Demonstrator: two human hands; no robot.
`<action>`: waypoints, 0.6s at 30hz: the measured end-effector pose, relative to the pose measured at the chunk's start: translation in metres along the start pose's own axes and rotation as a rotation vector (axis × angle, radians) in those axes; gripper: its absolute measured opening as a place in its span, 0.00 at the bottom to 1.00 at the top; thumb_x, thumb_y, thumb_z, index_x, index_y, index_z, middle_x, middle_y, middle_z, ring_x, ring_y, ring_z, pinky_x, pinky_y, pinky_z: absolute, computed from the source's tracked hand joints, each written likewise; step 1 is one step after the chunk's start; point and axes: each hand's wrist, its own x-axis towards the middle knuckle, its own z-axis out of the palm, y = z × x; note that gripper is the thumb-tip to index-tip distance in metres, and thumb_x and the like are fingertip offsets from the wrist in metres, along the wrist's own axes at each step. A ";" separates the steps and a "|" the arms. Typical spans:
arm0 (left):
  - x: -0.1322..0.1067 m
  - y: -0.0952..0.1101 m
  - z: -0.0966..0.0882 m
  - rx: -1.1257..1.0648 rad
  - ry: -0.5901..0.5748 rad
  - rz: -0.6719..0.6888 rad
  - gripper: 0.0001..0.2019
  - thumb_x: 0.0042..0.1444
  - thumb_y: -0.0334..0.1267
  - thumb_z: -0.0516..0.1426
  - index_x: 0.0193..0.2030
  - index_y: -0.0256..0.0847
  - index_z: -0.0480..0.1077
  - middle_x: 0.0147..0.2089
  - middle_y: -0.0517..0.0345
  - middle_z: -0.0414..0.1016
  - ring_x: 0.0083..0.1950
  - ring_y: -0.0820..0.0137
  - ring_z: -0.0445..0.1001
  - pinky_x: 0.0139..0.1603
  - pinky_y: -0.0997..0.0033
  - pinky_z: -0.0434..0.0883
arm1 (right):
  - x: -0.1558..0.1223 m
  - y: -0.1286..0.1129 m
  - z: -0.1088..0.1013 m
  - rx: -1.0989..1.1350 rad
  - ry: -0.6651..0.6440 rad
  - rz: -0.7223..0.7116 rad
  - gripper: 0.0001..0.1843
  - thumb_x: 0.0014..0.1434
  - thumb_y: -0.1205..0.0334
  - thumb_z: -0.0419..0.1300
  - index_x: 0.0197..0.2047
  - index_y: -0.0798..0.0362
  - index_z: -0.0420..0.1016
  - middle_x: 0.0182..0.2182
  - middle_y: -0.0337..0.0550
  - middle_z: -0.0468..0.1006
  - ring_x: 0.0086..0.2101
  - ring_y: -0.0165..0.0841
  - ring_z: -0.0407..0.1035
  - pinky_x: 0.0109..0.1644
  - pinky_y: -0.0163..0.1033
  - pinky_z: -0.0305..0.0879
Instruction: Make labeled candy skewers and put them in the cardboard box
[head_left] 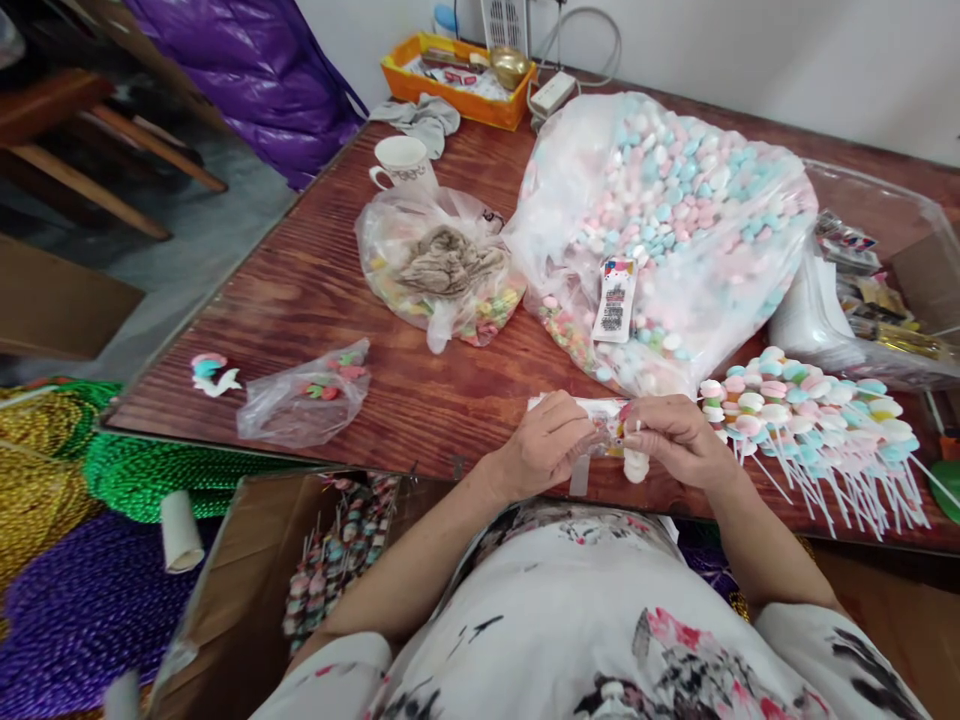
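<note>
Red-brown wooden tabletop (pixel 420 400), seen from above, with a person in a white flowered top at its near edge. The left hand (pixel 555 440) has its fingers closed on a small clear printed wrapper (pixel 609 430) at the front edge; the right hand (pixel 675 438) pinches a white candy stick (pixel 636 466) against the wrapper's right end. Whether the candy is partly inside is too small to tell. Just right of that hand lies a large heap of candy sticks (pixel 810 405), pastel and seemingly unwrapped. Below the edge, on the left, an open carton (pixel 217 570) holds many more sticks, perhaps finished ones. Judging by this, one piece is midway through wrapping and much of the heap remains. Behind sits a big plastic bag of loose pastel candies (pixel 667 200)
</note>
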 end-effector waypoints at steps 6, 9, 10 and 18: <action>-0.006 -0.004 -0.006 -0.043 0.044 -0.090 0.02 0.60 0.30 0.58 0.39 0.39 0.70 0.33 0.55 0.74 0.35 0.70 0.70 0.37 0.67 0.69 | -0.026 -0.020 -0.021 0.085 0.238 -0.062 0.07 0.61 0.64 0.60 0.32 0.50 0.78 0.32 0.44 0.81 0.37 0.39 0.76 0.39 0.44 0.72; -0.012 -0.006 -0.007 -0.056 0.039 -0.114 0.02 0.59 0.30 0.59 0.38 0.39 0.71 0.32 0.56 0.75 0.34 0.71 0.69 0.37 0.67 0.70 | -0.038 -0.032 -0.034 0.059 0.530 -0.135 0.06 0.59 0.62 0.63 0.32 0.50 0.81 0.24 0.43 0.79 0.33 0.42 0.76 0.33 0.46 0.71; -0.014 -0.006 -0.006 -0.058 0.029 -0.125 0.01 0.59 0.30 0.59 0.38 0.38 0.71 0.32 0.56 0.75 0.34 0.71 0.70 0.37 0.67 0.70 | -0.040 -0.035 -0.037 0.044 0.615 -0.165 0.06 0.58 0.61 0.64 0.31 0.50 0.81 0.22 0.42 0.77 0.31 0.42 0.75 0.32 0.46 0.71; -0.020 -0.006 0.000 -0.060 0.000 -0.168 0.01 0.60 0.32 0.59 0.37 0.38 0.71 0.31 0.56 0.75 0.35 0.71 0.71 0.39 0.67 0.71 | -0.033 -0.046 -0.041 0.006 0.974 -0.320 0.07 0.57 0.57 0.64 0.29 0.46 0.79 0.20 0.39 0.71 0.21 0.33 0.65 0.17 0.38 0.59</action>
